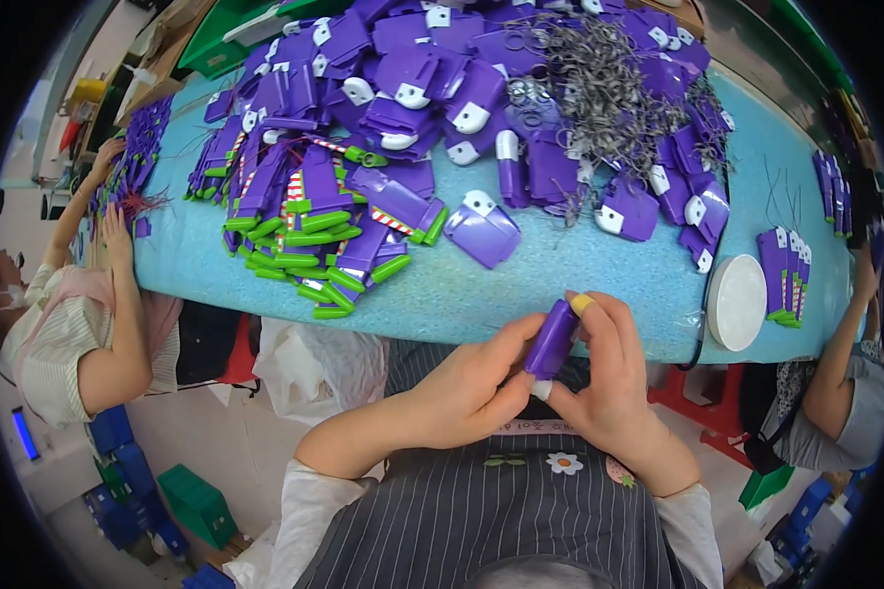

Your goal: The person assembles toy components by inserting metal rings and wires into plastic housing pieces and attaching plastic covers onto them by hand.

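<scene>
Both hands hold one purple plastic case (554,342) just off the table's near edge, turned so its narrow side shows. My left hand (471,388) closes on its left side with fingers and thumb. On the other side, my right hand (607,363) grips it, with yellow tape on a fingertip and a white wrap at the thumb. Beyond them lies a single purple case with a white end (483,232). Left of that is a heap of cases with green ends (309,240) and red-striped strips. A large pile of purple-and-white cases (403,83) fills the far side.
Tangled grey metal rings (609,93) lie on the pile at back right. A white round lid or dish (737,302) sits right, beside several cases with wires (784,270). Co-workers' arms (118,255) reach in at both sides. The blue table (648,319) ends before my apron.
</scene>
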